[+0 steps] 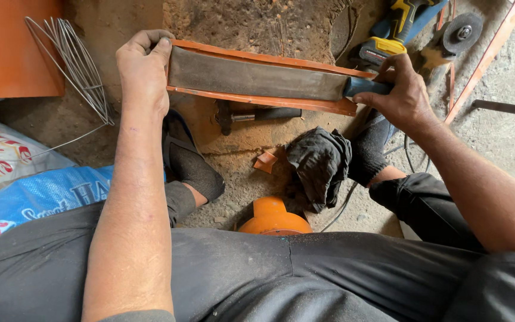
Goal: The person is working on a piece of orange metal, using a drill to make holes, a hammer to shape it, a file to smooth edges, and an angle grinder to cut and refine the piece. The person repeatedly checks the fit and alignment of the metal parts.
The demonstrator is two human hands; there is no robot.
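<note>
The left hand [144, 71] was closed over the far end of a broad flat file [257, 77], fingers curled over its tip and thumb side pressed down on it. The right hand [397, 89] was clamped round the file's blue handle [365, 86], fingers wrapped and knuckles up. Between the two grips the file lay flat along an orange channel [263, 101], a length of painted metal whose two raised edges showed just above and just below the blade. Under the channel, nearer the person than the grips, a hammer [251, 114] lay on the dirt floor, and a small orange offcut [266, 161] lay beside a crumpled black cloth [319, 164]. An orange round object [274, 217] sat closer still, against the person's dark trousers. Beyond the right hand lay a yellow and black power tool [397, 27] and an angle grinder [457, 33] with its disc showing. Beyond and outward of the left hand, a coil of wire [75, 62] rested by an orange board [13, 48], with printed sacks [25, 179] below it beside the left forearm.
</note>
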